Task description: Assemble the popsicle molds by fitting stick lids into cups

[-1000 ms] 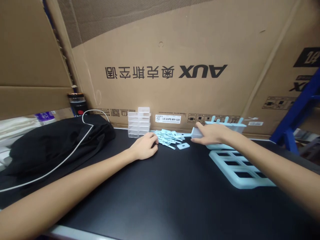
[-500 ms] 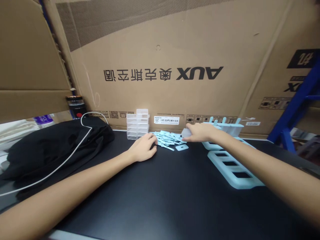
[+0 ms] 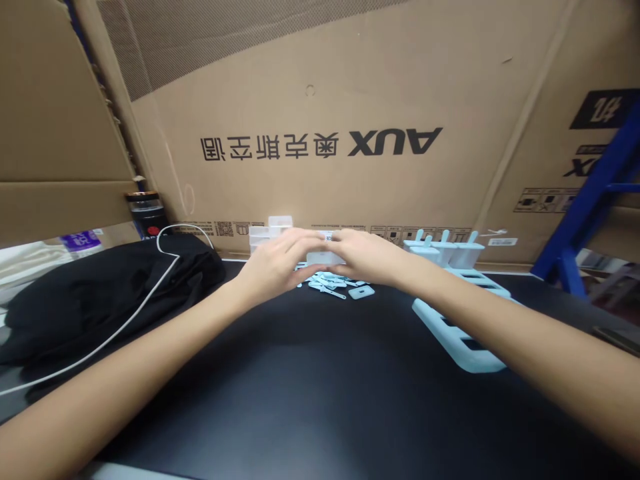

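Whitish translucent cup (image 3: 323, 258) held up between left hand (image 3: 273, 261) and right hand (image 3: 367, 257), both closed on it, pile of pale-blue sticks (image 3: 329, 281) seen just below. Long axis judged level, running left to right; ends covered by the grip, so which way it is faced cannot be told. If grip were eased on one side, the cup could be tipped and sticks scattered. Slotted blue plate (image 3: 361, 292) noted near the pile on the desk (image 3: 320, 380); blue rack (image 3: 473, 363), farther right, partly hidden by right forearm (image 3: 480, 307).
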### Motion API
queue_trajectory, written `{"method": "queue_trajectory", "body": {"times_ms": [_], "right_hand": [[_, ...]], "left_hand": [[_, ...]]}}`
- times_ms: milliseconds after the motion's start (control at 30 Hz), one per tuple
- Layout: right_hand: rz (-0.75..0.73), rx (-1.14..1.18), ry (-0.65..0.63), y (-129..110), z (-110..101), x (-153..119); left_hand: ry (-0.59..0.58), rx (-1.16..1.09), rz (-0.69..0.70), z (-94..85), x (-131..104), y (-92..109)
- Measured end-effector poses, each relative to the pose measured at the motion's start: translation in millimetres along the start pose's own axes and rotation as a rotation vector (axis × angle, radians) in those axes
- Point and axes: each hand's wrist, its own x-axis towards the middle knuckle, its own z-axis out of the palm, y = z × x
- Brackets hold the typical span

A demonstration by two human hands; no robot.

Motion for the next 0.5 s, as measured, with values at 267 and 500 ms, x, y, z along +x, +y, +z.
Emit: {"method": "queue_trajectory", "body": {"times_ms": [267,500], "right_hand": [[-0.021,0.002,0.309,-6.6,-21.3,6.0],[0.194,-0.013,0.334,17.5,-16.2,-2.0]], "left_hand": [[0.069,0.231,0.226,-37.0,9.6,-20.5],[0.272,0.299,-0.156,-57.3,-7.4,-88.1]]}}
